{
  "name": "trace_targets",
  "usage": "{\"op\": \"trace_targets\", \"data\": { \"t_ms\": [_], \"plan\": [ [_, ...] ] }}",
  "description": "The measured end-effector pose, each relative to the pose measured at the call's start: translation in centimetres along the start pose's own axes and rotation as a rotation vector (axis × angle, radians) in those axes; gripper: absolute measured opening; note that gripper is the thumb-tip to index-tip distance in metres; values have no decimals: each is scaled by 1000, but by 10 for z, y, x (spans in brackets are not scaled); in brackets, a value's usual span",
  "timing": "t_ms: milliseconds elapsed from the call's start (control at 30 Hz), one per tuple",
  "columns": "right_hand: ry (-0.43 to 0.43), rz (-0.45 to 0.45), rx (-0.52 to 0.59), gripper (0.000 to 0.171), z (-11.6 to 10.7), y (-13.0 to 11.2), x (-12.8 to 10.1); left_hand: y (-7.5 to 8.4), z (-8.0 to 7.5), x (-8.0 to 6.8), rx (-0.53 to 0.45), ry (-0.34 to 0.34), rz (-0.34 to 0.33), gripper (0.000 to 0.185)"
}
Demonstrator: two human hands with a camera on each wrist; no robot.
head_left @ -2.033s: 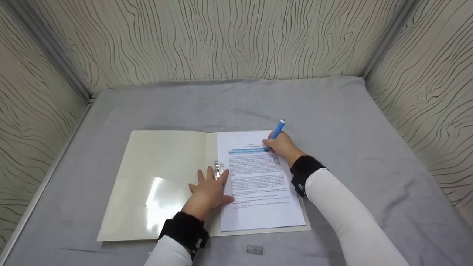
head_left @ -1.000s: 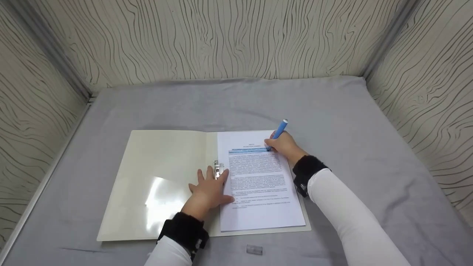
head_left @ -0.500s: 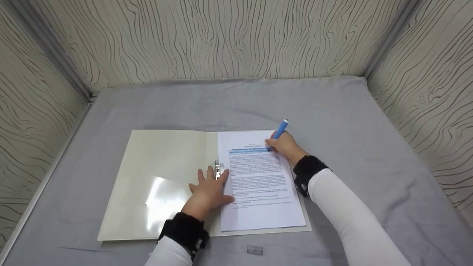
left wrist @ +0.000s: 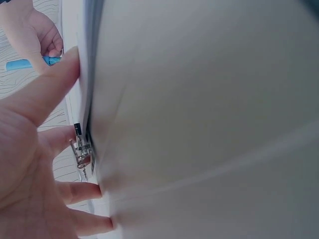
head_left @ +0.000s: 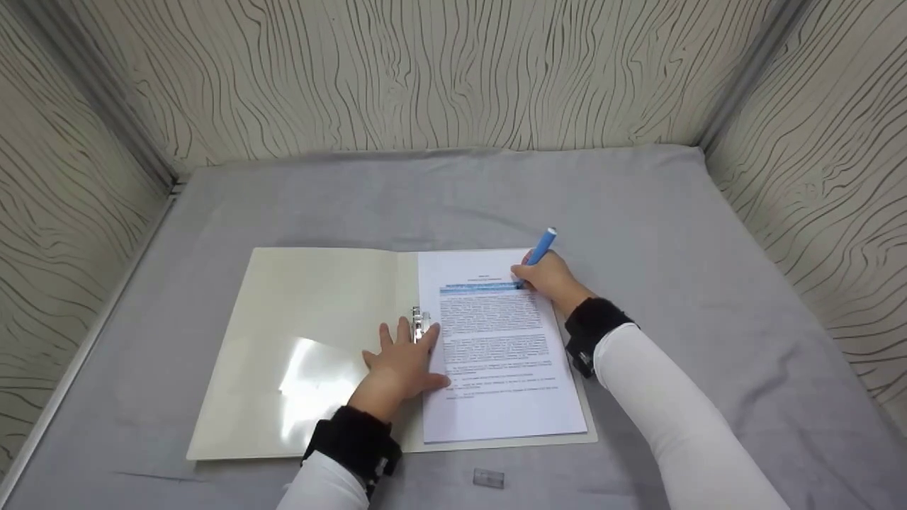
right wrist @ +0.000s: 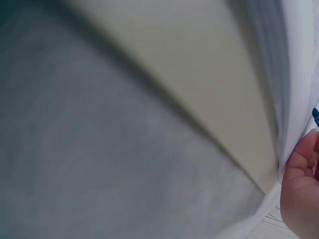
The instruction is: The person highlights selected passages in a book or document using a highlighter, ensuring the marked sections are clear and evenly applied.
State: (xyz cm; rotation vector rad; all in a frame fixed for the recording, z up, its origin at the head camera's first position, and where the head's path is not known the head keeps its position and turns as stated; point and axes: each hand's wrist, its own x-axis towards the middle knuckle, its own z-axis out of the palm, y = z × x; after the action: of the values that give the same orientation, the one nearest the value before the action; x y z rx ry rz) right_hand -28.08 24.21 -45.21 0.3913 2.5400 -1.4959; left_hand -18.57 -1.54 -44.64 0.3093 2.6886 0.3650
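Folder [head_left: 312, 340], cream and lying open flat on the grey cloth [head_left: 673, 212], fills the left of the scene, its shiny inner cover catching the light. At its spine the left hand [head_left: 402, 363] lies palm down with fingers spread straight, pressing beside the small metal clip [head_left: 417, 324]; the left wrist view shows those fingers splayed against the cover. To the right lies the printed page [head_left: 499, 354], with a blue band across a line near its top. At the end of that band, the right hand [head_left: 549, 278] grips a blue marker [head_left: 541, 249], its tip on the paper and its barrel tilted up and away. For a clean stroke, it seems best to keep the left palm firm so the sheet cannot slide, and to draw the marker level along the line with even pressure. A small clear cap [head_left: 488, 479] sits on the cloth near the folder's front edge.
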Motion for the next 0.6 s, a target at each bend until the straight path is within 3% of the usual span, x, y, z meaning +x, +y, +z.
{"op": "trace_targets", "data": {
  "t_ms": [600],
  "plan": [
    [18, -2, -23, 20, -3, 6, 6, 1, 0, 1, -10, -1, -1, 85]
  ]
}}
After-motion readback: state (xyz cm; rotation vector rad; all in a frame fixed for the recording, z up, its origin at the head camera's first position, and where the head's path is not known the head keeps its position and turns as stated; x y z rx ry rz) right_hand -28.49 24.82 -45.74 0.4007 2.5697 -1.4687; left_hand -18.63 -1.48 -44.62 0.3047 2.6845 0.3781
